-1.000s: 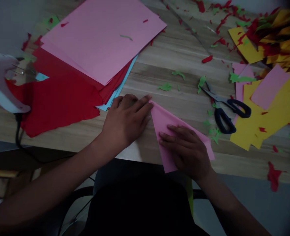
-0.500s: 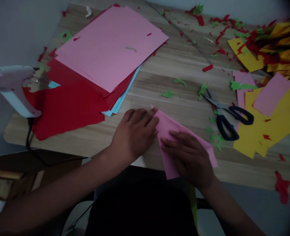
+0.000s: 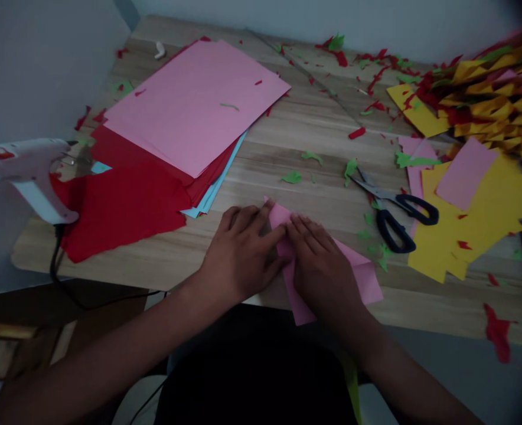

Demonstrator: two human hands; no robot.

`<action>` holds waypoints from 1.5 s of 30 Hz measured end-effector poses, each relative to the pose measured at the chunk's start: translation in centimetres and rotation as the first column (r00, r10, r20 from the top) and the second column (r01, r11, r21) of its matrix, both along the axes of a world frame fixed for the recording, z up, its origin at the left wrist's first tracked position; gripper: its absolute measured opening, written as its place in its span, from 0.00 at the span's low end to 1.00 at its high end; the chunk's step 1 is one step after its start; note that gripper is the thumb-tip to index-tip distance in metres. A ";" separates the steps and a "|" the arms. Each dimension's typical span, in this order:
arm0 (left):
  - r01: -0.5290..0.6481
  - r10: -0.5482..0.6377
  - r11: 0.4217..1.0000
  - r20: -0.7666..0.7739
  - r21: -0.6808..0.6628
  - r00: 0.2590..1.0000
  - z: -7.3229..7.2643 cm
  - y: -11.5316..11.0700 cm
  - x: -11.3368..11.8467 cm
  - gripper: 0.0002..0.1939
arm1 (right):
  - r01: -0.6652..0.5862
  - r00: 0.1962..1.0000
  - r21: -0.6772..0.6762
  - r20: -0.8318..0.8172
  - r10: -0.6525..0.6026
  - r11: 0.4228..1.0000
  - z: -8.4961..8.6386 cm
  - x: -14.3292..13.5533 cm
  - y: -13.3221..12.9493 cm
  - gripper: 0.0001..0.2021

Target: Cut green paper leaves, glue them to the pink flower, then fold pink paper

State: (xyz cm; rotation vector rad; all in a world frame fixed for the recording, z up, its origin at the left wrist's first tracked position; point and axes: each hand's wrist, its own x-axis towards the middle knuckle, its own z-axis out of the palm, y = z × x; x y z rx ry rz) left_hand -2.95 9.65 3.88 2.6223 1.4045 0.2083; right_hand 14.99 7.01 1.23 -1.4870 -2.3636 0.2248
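Pressing left hand [image 3: 238,257] on the far left end of folded pink paper [image 3: 367,278], fingers loosely spread. Laying right hand [image 3: 325,274] flat over its middle, fingers together, tips close to left hand's; possibly touching, view being dim. Resting paper on near edge of table [image 3: 327,198]. Noting scissors [image 3: 387,196] lying part-open to the right, yellow sheets [image 3: 491,212] beyond. Seeing red sheet [image 3: 123,209] and glue gun [image 3: 33,162] at left, pink sheets [image 3: 194,106] farther back, fringed strips [image 3: 486,109] piling up far right.
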 end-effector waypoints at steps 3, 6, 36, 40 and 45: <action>-0.027 0.027 1.000 -0.002 -0.005 1.000 -0.1 -0.2 0.0 0.25 | -0.009 0.999 0.001 0.045 0.009 1.000 -0.5 -0.4 1.3 0.27; -0.044 0.044 0.999 -0.002 -0.006 0.999 -0.3 -0.4 0.0 0.25 | -0.024 0.997 -0.009 0.077 0.025 1.000 -0.7 -0.2 1.8 0.28; 0.218 -0.217 0.976 0.037 -0.025 0.975 -1.4 -0.4 3.6 0.28 | 0.158 0.976 0.022 0.149 -0.159 0.987 -1.0 3.1 -5.2 0.27; 0.100 -0.100 0.995 -0.005 -0.012 0.995 -1.4 1.1 1.8 0.24 | 0.126 0.978 -0.004 0.166 -0.124 0.992 -1.7 4.2 -5.9 0.30; 0.094 -0.095 0.995 -0.042 -0.031 0.995 -0.6 2.0 1.1 0.25 | 0.097 0.979 -0.024 0.182 -0.091 0.995 -1.8 6.3 -6.8 0.31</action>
